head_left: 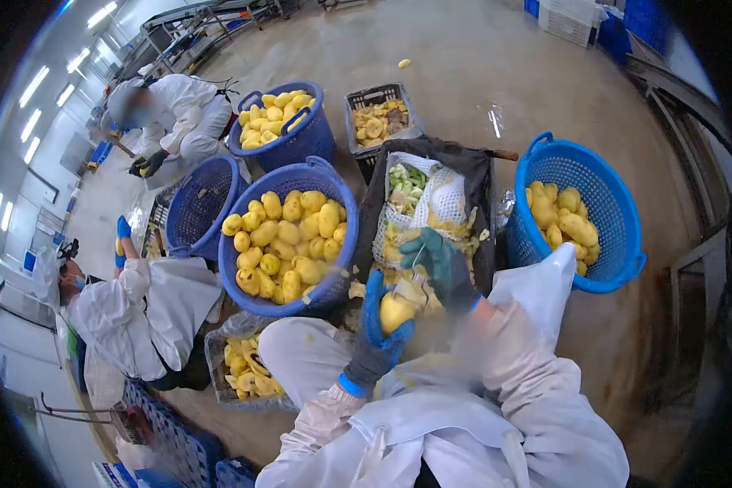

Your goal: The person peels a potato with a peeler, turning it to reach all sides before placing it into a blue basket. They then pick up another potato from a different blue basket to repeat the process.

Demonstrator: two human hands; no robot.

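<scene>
My left hand [375,332], in a blue and grey glove, is closed round a yellow peeled-looking potato [394,312]. In my right hand [441,262], which wears a dark green glove, is a peeler [412,289] with a pale blade part; it rests at the top of the potato, and its handle is mostly hidden by the fingers. Both hands are over the near end of a crate with a black lining [481,236]. That crate holds yellow peelings, green scraps and white netting [445,199].
At the right stands a blue basket [618,224] with potatoes. To the left are a basket [352,236] full of potatoes, an emptier basket [189,203] and another full one [321,134]. Crates of scraps [252,370] [376,122] sit nearby. Two co-workers [150,313] [183,106] are at left.
</scene>
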